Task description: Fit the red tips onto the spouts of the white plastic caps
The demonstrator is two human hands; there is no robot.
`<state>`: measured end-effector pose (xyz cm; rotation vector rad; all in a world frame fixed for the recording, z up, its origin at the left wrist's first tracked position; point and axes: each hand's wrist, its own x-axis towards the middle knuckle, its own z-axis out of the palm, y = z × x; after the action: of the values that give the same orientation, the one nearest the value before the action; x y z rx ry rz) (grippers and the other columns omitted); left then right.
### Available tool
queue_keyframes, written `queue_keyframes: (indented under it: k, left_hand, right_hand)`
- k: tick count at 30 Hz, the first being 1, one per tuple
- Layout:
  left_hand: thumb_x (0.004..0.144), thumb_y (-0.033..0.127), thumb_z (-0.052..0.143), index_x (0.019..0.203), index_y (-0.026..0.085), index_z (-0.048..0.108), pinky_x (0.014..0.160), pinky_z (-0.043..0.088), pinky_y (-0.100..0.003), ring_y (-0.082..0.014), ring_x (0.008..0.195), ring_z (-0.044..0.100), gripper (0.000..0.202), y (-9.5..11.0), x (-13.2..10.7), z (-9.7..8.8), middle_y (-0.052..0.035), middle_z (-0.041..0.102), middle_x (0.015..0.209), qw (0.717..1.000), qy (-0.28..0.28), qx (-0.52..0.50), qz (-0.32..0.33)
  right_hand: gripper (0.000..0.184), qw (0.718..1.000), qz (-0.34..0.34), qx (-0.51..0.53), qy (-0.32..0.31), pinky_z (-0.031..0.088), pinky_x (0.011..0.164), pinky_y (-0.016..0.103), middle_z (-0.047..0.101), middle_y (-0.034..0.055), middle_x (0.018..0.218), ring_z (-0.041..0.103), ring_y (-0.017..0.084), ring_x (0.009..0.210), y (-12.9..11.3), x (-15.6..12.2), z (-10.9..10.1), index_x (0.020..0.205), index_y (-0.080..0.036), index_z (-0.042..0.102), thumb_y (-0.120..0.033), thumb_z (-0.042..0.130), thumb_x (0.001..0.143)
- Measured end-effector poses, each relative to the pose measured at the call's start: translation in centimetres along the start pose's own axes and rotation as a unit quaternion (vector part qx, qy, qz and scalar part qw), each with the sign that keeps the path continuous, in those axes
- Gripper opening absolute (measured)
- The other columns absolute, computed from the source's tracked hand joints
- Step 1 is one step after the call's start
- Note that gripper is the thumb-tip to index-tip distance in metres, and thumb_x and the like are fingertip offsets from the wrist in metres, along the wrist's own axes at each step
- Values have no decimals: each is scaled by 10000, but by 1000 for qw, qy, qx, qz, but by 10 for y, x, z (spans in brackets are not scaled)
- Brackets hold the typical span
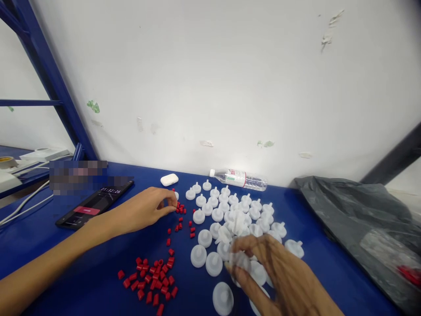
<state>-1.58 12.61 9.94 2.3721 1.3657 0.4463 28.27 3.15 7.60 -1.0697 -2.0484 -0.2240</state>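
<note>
My left hand (156,205) reaches over the small red caps (180,210), thumb and fingertips closed together at them. Whether a cap is between the fingertips is hidden. A white piece (176,195) peeks out just behind these fingers. My right hand (263,267), smeared by motion, is over the near side of many round white plastic caps with a thin spout (224,207). Between its thumb and fingers shows a blurred white spouted cap (241,260). Nearest on its left lies another white spouted cap (222,298). A larger heap of red caps (153,278) lies front left.
A clear plastic bottle (243,179) lies along the wall, with a white rounded case (169,179) to its left. At left are a phone (95,204) and white cables (24,202). A dark grey plastic bag (355,219) covers the blue table's right side.
</note>
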Motion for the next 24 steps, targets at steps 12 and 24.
queue_keyframes:
  k: [12, 24]
  left_hand:
    - [921, 429, 688, 937, 285, 769, 596, 416, -260, -139, 738, 627, 166, 43, -14, 27, 9, 750, 893, 968, -33, -240, 69]
    - [870, 343, 760, 929, 261, 810, 544, 433, -237, -117, 675, 604, 113, 51, -19, 29, -26, 703, 914, 913, -96, -394, 53]
  right_hand:
    - [270, 1000, 2, 1, 21, 617, 500, 302, 728, -43, 786, 727, 198, 599, -20, 6, 26, 1110, -292, 510, -495, 579, 947]
    - [283, 999, 14, 32, 24, 552, 537, 332, 690, -82, 733, 701, 182, 612, -30, 11, 30, 1051, -296, 546, -562, 459, 1005]
